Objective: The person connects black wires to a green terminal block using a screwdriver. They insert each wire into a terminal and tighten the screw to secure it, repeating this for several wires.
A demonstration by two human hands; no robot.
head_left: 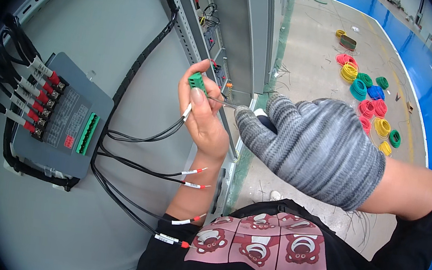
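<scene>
My bare left hand (206, 117) pinches a small green terminal block plug (197, 81) between thumb and fingers. Black wires with white marker sleeves (187, 111) run up to the plug by my thumb; whether they are seated in it is hidden. In a grey knitted glove, my right hand (316, 150) grips a screwdriver by its dark handle (265, 120). Its thin metal shaft (223, 102) points at the plug's side, the tip partly hidden by my fingers. Below hang several loose black wires with red-tipped ends (196, 186).
A grey device (68, 111) with a green socket strip (88, 134) and red-sleeved wires sits on the cabinet panel (106, 19) at left. A black cable bundle (137, 66) runs up the panel. Coloured wire coils (366, 108) lie on the floor at right.
</scene>
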